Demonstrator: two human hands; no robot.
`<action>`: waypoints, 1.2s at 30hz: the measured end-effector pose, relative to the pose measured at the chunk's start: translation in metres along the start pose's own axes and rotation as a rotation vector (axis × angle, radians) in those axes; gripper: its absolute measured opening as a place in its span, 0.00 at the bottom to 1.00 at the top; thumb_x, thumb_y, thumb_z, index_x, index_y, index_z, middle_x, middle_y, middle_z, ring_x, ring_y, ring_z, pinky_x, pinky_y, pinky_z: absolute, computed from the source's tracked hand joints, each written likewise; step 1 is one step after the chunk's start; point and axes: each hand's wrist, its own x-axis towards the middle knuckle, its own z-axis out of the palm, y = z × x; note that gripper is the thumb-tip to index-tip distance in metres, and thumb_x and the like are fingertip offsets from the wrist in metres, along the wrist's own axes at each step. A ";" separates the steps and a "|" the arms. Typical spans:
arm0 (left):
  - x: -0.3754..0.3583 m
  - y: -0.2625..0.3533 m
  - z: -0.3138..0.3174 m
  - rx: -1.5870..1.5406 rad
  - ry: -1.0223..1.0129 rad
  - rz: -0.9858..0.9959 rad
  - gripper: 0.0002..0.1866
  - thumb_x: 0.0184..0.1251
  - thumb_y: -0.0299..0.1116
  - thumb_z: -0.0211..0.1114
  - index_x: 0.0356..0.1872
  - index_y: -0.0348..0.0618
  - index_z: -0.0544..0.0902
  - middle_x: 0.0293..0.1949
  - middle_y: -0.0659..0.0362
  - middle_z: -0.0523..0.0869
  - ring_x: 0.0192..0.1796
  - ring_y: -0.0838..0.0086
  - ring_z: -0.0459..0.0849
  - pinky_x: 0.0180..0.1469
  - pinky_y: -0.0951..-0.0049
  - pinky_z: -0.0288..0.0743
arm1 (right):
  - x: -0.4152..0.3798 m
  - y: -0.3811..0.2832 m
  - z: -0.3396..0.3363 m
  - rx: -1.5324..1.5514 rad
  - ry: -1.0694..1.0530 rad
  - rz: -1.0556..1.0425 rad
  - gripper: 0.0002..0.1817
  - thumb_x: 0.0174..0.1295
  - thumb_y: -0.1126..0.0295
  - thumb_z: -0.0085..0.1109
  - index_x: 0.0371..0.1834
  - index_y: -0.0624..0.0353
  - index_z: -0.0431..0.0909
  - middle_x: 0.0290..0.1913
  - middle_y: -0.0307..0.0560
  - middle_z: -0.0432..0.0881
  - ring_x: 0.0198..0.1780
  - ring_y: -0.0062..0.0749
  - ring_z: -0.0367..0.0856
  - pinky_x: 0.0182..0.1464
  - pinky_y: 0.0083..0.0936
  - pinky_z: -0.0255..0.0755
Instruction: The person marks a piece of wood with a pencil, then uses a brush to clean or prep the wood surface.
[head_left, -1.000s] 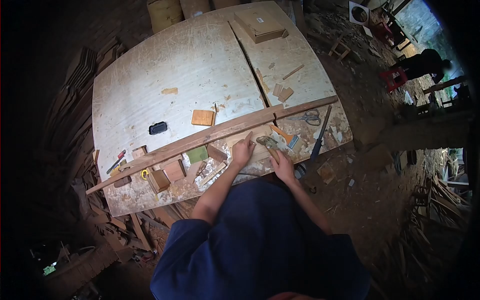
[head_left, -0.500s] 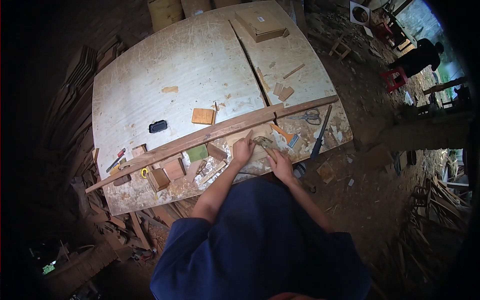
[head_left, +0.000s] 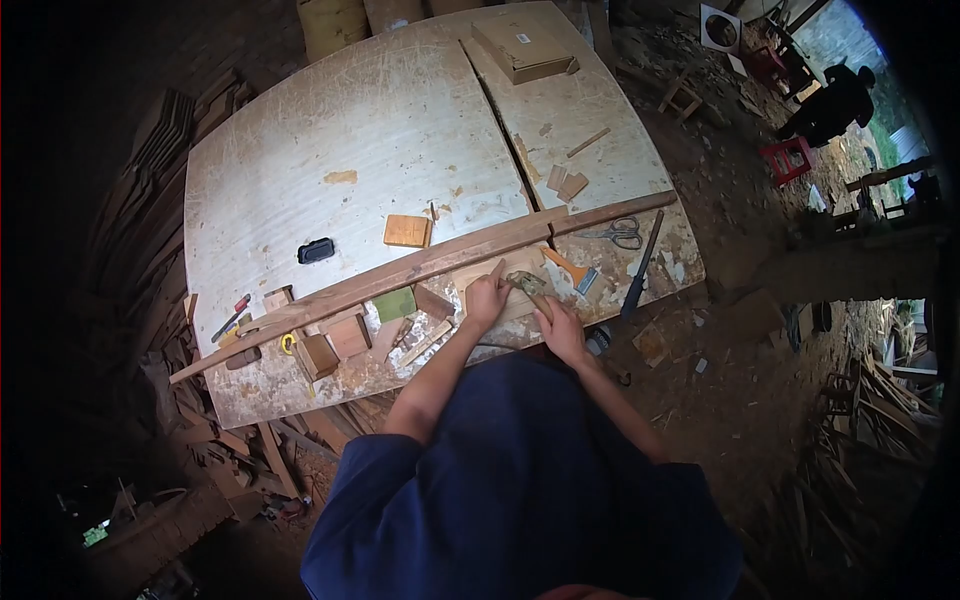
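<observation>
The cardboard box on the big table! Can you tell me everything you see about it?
The box is brown, looks like cardboard, and seems shut. It's low and wide, with a small white label on top. It lies flat on the table's far right part, right of the dark gap. A brown bit shows at its near right corner; I can't tell if it's attached. The person's hands aren't touching it.

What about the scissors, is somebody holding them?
No, the scissors lie on the worktable, apart from both the left hand and the right hand.
</observation>
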 end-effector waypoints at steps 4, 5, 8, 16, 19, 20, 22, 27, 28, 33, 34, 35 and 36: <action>0.000 0.005 -0.003 -0.001 -0.024 -0.035 0.32 0.64 0.33 0.75 0.72 0.45 0.80 0.38 0.54 0.94 0.39 0.58 0.93 0.43 0.59 0.86 | -0.003 -0.001 0.002 0.047 0.073 -0.032 0.16 0.73 0.63 0.62 0.56 0.62 0.79 0.44 0.67 0.86 0.50 0.69 0.84 0.50 0.54 0.78; 0.000 0.004 -0.005 -0.002 -0.022 -0.035 0.32 0.65 0.34 0.75 0.72 0.45 0.80 0.38 0.54 0.94 0.40 0.58 0.93 0.43 0.59 0.86 | -0.001 -0.002 0.002 0.045 0.059 -0.025 0.16 0.73 0.63 0.62 0.56 0.62 0.79 0.44 0.67 0.86 0.49 0.69 0.84 0.50 0.54 0.77; -0.001 0.005 -0.002 -0.018 -0.014 -0.028 0.33 0.64 0.34 0.75 0.72 0.46 0.80 0.37 0.55 0.94 0.39 0.58 0.93 0.43 0.59 0.86 | -0.002 -0.001 -0.002 0.025 0.026 0.002 0.16 0.73 0.63 0.62 0.55 0.62 0.78 0.44 0.67 0.86 0.49 0.70 0.84 0.50 0.54 0.77; -0.001 0.002 -0.003 0.037 -0.041 -0.038 0.33 0.65 0.35 0.75 0.72 0.45 0.79 0.38 0.56 0.95 0.41 0.58 0.93 0.46 0.58 0.86 | 0.000 -0.006 0.000 -0.028 -0.062 0.059 0.18 0.74 0.62 0.62 0.59 0.63 0.76 0.47 0.68 0.86 0.50 0.70 0.84 0.50 0.56 0.78; -0.003 0.000 -0.005 0.007 -0.032 -0.025 0.33 0.64 0.37 0.76 0.72 0.45 0.79 0.39 0.56 0.94 0.41 0.57 0.93 0.46 0.58 0.86 | -0.001 -0.013 -0.009 0.009 -0.013 0.015 0.19 0.74 0.62 0.62 0.59 0.64 0.77 0.49 0.68 0.86 0.51 0.70 0.84 0.50 0.56 0.78; -0.006 -0.001 -0.004 0.004 -0.033 -0.033 0.33 0.64 0.37 0.76 0.72 0.45 0.79 0.39 0.56 0.94 0.42 0.58 0.92 0.46 0.58 0.86 | -0.002 -0.011 -0.007 0.011 -0.020 0.009 0.18 0.74 0.62 0.62 0.59 0.64 0.77 0.49 0.67 0.86 0.51 0.70 0.84 0.50 0.56 0.78; -0.006 0.001 -0.007 -0.005 -0.027 -0.046 0.33 0.63 0.38 0.77 0.71 0.46 0.80 0.40 0.57 0.94 0.43 0.59 0.92 0.47 0.59 0.86 | 0.001 -0.004 -0.003 0.011 -0.028 -0.009 0.18 0.74 0.63 0.62 0.59 0.63 0.78 0.49 0.67 0.87 0.51 0.70 0.84 0.51 0.56 0.79; -0.010 0.009 -0.029 0.110 -0.004 0.077 0.38 0.55 0.44 0.82 0.67 0.42 0.82 0.46 0.54 0.92 0.51 0.59 0.88 0.54 0.60 0.83 | 0.001 -0.017 -0.007 0.054 0.121 -0.074 0.17 0.73 0.62 0.63 0.56 0.64 0.79 0.46 0.67 0.86 0.50 0.70 0.84 0.51 0.54 0.79; -0.015 0.009 -0.033 0.141 -0.024 0.086 0.39 0.53 0.45 0.83 0.66 0.41 0.82 0.48 0.53 0.91 0.53 0.58 0.87 0.56 0.60 0.82 | -0.002 -0.026 -0.014 0.073 0.179 -0.103 0.17 0.73 0.62 0.64 0.55 0.64 0.79 0.45 0.67 0.86 0.49 0.69 0.85 0.50 0.54 0.79; -0.028 -0.005 -0.033 0.331 -0.053 0.043 0.51 0.43 0.56 0.86 0.68 0.35 0.79 0.53 0.48 0.82 0.56 0.53 0.81 0.62 0.56 0.76 | 0.001 -0.019 -0.014 0.044 0.127 -0.118 0.18 0.72 0.62 0.66 0.56 0.63 0.79 0.45 0.65 0.87 0.47 0.68 0.86 0.46 0.54 0.80; -0.030 -0.008 -0.031 0.333 -0.050 0.021 0.53 0.42 0.58 0.86 0.68 0.34 0.79 0.53 0.48 0.82 0.56 0.53 0.81 0.61 0.56 0.76 | 0.003 -0.014 -0.013 0.010 0.074 -0.097 0.18 0.71 0.63 0.66 0.55 0.63 0.79 0.44 0.65 0.87 0.47 0.68 0.86 0.46 0.54 0.80; -0.029 -0.011 -0.028 0.333 -0.043 -0.003 0.55 0.41 0.59 0.86 0.69 0.32 0.78 0.52 0.47 0.82 0.56 0.53 0.82 0.61 0.56 0.76 | 0.006 -0.010 -0.012 -0.026 0.019 -0.080 0.17 0.71 0.63 0.67 0.55 0.63 0.79 0.44 0.64 0.86 0.46 0.68 0.85 0.45 0.54 0.79; -0.027 -0.009 -0.028 0.331 -0.046 -0.011 0.55 0.41 0.59 0.86 0.69 0.32 0.78 0.52 0.48 0.82 0.56 0.54 0.82 0.61 0.56 0.76 | 0.009 -0.015 -0.015 -0.037 0.014 -0.071 0.18 0.71 0.64 0.67 0.57 0.65 0.79 0.45 0.65 0.87 0.48 0.67 0.86 0.47 0.52 0.80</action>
